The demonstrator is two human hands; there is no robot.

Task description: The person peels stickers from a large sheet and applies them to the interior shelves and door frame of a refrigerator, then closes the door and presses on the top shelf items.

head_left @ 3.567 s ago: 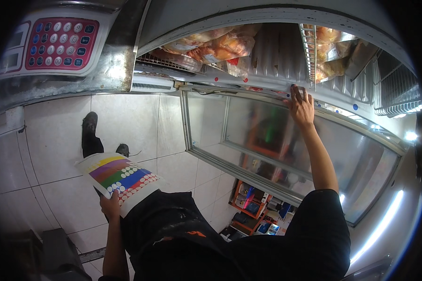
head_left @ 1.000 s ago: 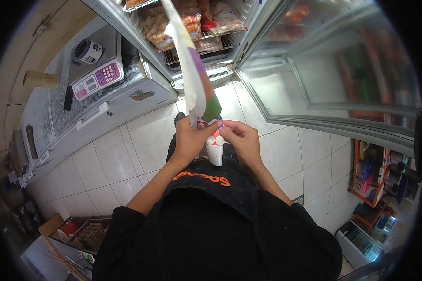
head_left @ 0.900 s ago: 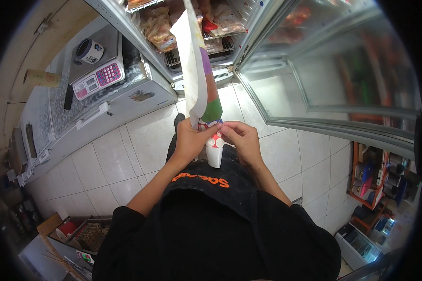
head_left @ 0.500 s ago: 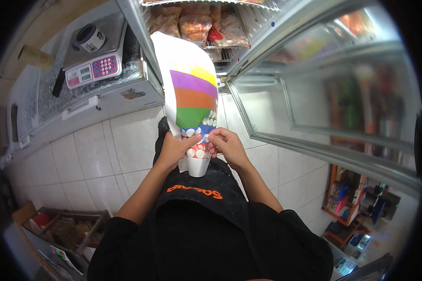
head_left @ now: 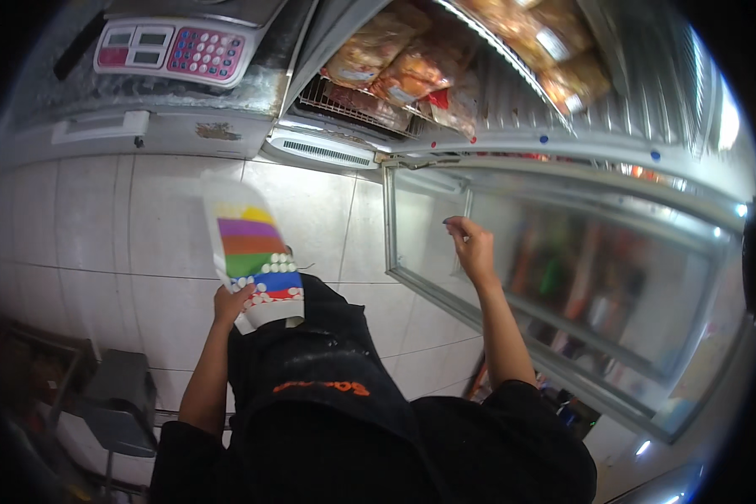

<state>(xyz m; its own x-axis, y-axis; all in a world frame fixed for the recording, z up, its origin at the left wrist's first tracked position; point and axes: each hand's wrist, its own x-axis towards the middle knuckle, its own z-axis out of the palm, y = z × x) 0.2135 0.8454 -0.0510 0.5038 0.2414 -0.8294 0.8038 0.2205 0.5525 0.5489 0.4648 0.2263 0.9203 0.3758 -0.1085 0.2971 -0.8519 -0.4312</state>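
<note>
My left hand [head_left: 232, 304] grips the lower left edge of a curled white sheet [head_left: 252, 244] of dot stickers, its thumb on the front. The sheet has yellow, purple, brown, green, blue and red bands, with white round spots on the lower ones. It is tilted, its bottom end by my dark apron [head_left: 311, 361]. My right hand [head_left: 474, 248] is raised in front of the open glass door [head_left: 554, 277], its thumb and fingers pinched together. A small dark bluish spot shows at the fingertips, too small to make out.
An upright fridge with wire shelves [head_left: 353, 105] holds bagged meat [head_left: 428, 71]. Small red and blue dots [head_left: 543, 139] mark its lower frame. A scale [head_left: 175, 52] sits on a metal-topped cabinet at the left. A grey chair [head_left: 122, 395] stands at the lower left.
My right hand has left the sheet and moved right and up toward the door. The sheet, in my left hand, has shifted left. The view has turned, bringing more of the fridge in.
</note>
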